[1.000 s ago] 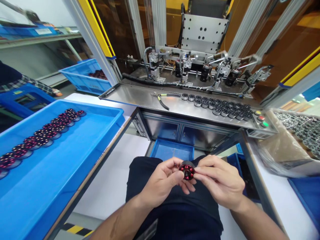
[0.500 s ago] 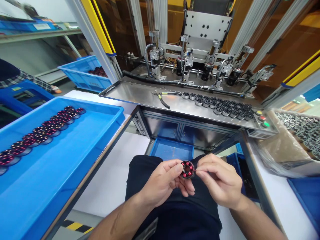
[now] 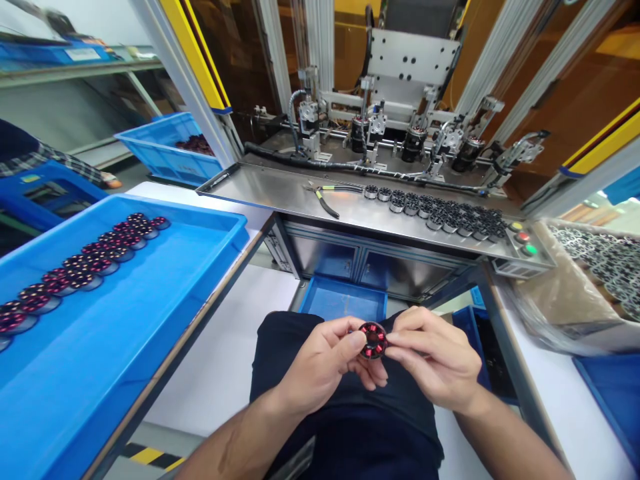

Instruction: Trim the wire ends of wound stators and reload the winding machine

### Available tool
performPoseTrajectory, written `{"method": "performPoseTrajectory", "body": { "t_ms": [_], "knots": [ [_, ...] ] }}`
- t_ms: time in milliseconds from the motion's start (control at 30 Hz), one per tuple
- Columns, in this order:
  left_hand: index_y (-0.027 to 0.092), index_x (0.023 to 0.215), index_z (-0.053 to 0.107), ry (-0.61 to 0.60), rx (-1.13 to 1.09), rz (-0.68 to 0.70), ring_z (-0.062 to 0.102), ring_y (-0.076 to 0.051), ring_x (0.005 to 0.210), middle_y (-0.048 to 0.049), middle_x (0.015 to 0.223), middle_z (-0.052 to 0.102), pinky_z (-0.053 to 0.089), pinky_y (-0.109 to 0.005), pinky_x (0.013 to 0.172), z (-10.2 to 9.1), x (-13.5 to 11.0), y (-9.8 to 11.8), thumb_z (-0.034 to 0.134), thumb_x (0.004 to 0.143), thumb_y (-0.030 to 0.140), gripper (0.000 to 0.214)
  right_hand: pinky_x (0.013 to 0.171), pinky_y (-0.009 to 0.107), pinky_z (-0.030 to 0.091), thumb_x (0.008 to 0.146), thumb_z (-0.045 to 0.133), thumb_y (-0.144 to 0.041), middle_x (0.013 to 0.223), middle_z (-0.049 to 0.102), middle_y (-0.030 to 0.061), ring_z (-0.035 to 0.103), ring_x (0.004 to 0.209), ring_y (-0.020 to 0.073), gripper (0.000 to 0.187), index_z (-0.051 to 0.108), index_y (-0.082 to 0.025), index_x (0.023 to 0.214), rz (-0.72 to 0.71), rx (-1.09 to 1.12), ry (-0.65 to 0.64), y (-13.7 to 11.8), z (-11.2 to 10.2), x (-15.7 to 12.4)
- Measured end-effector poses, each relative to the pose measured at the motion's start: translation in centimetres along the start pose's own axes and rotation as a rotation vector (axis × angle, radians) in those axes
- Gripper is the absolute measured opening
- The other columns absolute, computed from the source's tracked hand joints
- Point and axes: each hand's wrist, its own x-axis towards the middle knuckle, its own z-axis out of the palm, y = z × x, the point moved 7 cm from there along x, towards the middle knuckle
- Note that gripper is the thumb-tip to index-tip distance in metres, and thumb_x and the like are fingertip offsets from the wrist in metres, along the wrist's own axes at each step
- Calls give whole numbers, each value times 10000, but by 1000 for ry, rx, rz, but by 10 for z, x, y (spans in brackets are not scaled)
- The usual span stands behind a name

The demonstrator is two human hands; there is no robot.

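Above my lap, my left hand (image 3: pixel 333 357) grips a wound motor stator (image 3: pixel 373 341), a dark ring with red wire coils facing up. The thumb presses on its left edge while the other fingers support it from below. My right hand (image 3: pixel 433 353) is closed at the stator's right rim, thumb and forefinger pinched together on a thin red wire end. Most of that wire is hidden by the fingertips.
A blue tray (image 3: pixel 165 287) on the left bench holds rows of wound stators (image 3: pixel 83 270). Pliers (image 3: pixel 325 197) and several unwound stators (image 3: pixel 450 213) rest on the machine's metal ledge. At right stands a box of metal cores (image 3: pixel 595 267). A person's leg (image 3: pixel 70 163) shows at far left.
My right fingertips have moved left, closer to the stator's rim, and less of the wire shows between. My left hand keeps its hold on the stator.
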Motion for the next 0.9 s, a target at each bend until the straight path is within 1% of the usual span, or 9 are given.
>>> {"method": "performPoseTrajectory", "body": {
  "t_ms": [100, 233, 333, 433, 500, 600, 700, 767, 900],
  "knots": [
    [133, 943, 690, 8, 19, 54, 732, -149, 615, -63, 732, 756, 559, -188, 557, 0, 1, 4, 757, 823, 419, 318, 581, 270, 526, 837, 661, -2, 779, 665, 47, 625, 678, 142, 249, 707, -172, 1014, 17, -46, 28, -2, 0, -1],
    [228, 1047, 692, -5, 5, 182, 747, -132, 690, -16, 968, 745, 580, -197, 604, 0, 1, 11, 798, 785, 193, 285, 586, 249, 517, 856, 643, -22, 744, 660, 32, 624, 672, 130, 155, 686, -165, 896, 152, -91, 72, 3, -1, -1],
    [221, 939, 713, -30, 34, 320, 742, -159, 931, -30, 1214, 694, 597, -255, 810, 0, -2, 19, 825, 708, 73, 296, 583, 249, 512, 879, 628, -57, 717, 652, 24, 617, 650, 126, 127, 667, -166, 828, 234, -79, 101, 6, -3, 1],
    [203, 806, 697, -46, 12, 422, 652, -220, 1194, -22, 1119, 735, 533, -322, 997, 0, -6, 27, 844, 682, 75, 231, 563, 255, 513, 891, 614, -77, 681, 641, 21, 610, 621, 132, 132, 662, -166, 808, 241, -43, 87, 6, -3, 5],
    [231, 860, 700, -44, -46, 422, 616, -228, 1252, -7, 1056, 756, 518, -326, 1014, -1, -4, 29, 870, 681, 157, 258, 561, 260, 527, 889, 606, -71, 690, 651, 33, 621, 623, 139, 125, 668, -163, 830, 171, -41, 56, 1, -3, 8],
    [188, 1006, 691, -73, -62, 232, 708, -208, 1029, -67, 1026, 755, 563, -269, 854, 0, 6, 19, 843, 716, 438, 412, 580, 259, 558, 886, 592, -58, 731, 678, 56, 660, 661, 151, 129, 673, -158, 896, 31, -87, -4, -9, -4, 10],
    [96, 933, 656, -247, -29, -73, 704, -173, 615, -101, 734, 729, 541, -236, 569, 11, 11, -3, 616, 859, 615, 526, 577, 242, 567, 894, 592, -65, 736, 683, 64, 677, 664, 150, 120, 669, -151, 926, -47, -165, -50, -16, -5, 11],
    [111, 962, 620, -304, -35, -109, 691, -173, 533, -76, 661, 710, 513, -221, 496, 15, 10, -7, 570, 917, 551, 445, 570, 236, 563, 895, 602, -76, 734, 680, 66, 667, 647, 145, 101, 671, -145, 923, -58, -221, -58, -19, -7, 11],
    [214, 1133, 578, -229, -76, 40, 746, -169, 675, -28, 871, 736, 547, -209, 555, 12, 9, 2, 680, 893, 279, 269, 576, 229, 540, 874, 619, -46, 710, 667, 48, 634, 639, 130, 114, 672, -146, 871, 47, -264, 16, -18, -11, 14]
  ]
}}
